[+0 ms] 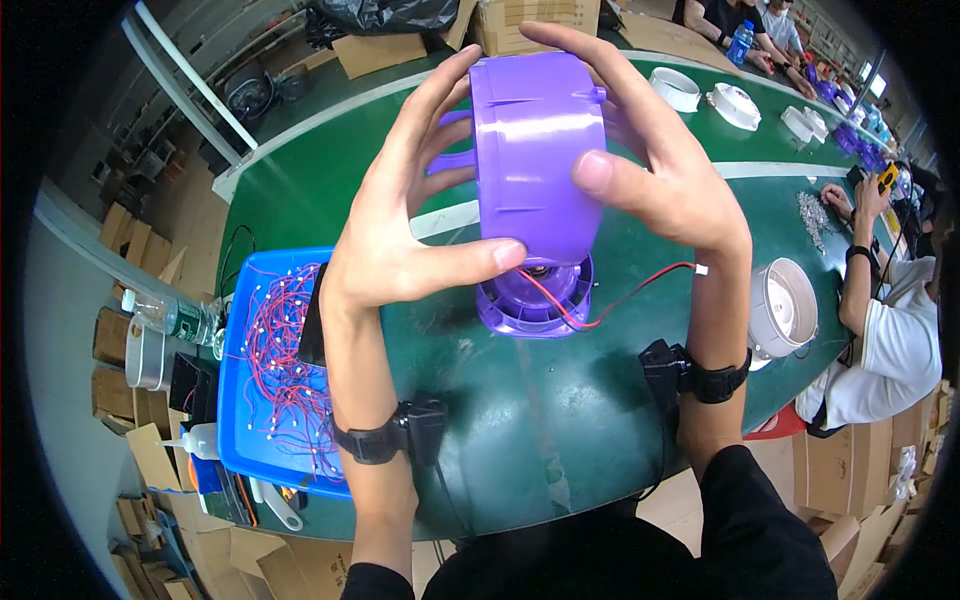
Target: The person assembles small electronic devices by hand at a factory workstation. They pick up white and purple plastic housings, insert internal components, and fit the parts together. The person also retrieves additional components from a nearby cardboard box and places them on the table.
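Purple cylindrical plastic housing (pixel 540 150) — gripped between left hand (pixel 385 228) and right hand (pixel 688 192); red-and-black wire lead (pixel 593 325) — trailing below.

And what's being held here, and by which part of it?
A purple plastic housing, between left hand and right hand, thumbs on its curved outer wall.

The purple housing (pixel 540 150) is smooth, glossy plastic with a bright white streak of reflected light across it; the purple base (pixel 535 323) below looks like the same shiny plastic. The blue tray (pixel 233 400) is smooth plastic, the red wires (pixel 275 345) in it plastic-coated. The green counter (pixel 520 420) is smooth with a soft sheen. The black bag (pixel 390 14) is crinkled, shiny plastic, the right sleeve (pixel 755 515) matt dark cloth
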The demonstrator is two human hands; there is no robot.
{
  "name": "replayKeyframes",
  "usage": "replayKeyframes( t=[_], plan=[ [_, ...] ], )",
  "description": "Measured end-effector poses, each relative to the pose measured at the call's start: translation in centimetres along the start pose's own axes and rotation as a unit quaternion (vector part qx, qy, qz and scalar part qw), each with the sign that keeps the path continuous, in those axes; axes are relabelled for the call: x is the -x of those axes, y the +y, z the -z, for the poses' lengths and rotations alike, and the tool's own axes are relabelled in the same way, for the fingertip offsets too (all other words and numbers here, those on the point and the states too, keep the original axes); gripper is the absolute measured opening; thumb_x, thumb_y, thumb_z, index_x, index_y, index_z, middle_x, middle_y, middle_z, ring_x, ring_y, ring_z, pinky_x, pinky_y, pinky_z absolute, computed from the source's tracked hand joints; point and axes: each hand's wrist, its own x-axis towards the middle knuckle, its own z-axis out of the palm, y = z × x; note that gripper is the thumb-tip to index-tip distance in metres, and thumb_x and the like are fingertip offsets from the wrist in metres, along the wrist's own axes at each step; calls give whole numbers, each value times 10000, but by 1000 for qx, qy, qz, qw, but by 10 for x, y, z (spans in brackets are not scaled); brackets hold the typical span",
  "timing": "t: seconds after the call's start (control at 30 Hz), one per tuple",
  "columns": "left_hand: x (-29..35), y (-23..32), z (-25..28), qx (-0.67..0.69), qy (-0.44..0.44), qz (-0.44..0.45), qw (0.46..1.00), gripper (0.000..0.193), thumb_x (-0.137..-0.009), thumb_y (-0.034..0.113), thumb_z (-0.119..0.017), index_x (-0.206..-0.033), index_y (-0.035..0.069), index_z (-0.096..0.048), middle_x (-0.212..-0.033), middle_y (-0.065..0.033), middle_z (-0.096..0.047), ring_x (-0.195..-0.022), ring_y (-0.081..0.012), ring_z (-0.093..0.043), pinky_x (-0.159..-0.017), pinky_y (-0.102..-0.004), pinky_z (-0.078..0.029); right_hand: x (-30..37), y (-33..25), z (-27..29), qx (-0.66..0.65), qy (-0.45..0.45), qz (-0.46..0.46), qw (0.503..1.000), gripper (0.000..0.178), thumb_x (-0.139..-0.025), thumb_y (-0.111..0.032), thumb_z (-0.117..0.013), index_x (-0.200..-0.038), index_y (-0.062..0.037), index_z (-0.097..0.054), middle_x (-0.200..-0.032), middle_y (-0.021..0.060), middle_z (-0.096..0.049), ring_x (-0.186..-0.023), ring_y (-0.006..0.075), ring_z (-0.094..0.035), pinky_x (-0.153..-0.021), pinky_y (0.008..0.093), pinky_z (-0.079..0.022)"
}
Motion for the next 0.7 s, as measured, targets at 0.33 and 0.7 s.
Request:
replayKeyframes(
  t=[0.33, 0.7],
  plan=[
    [-1, 0, -6, -38, -20, 23, 999, 1200, -581, 306, -891, -1553, 74, -227, -1533, -191, -344, -1393, -350, -391, -1102, -471, -376, -5, -1, 5, -36, 31, 43, 998, 356, -1009, -292, -571, -1216, -17, -657, -1117, 88, -690, -1046, 162, -631, -926, 304, -488],
    [0, -2, -2, -38, -20, 19, 999, 1176, -587, 275, -921, -1546, 113, -261, -1519, -151, -373, -1357, -360, -432, -1060, -506, -433, -6, -1, 5, -24, 38, 41, 998, 339, -991, -266, -601, -1210, -15, -663, -1101, 93, -694, -1052, 159, -634, -917, 297, -490]
  ],
)
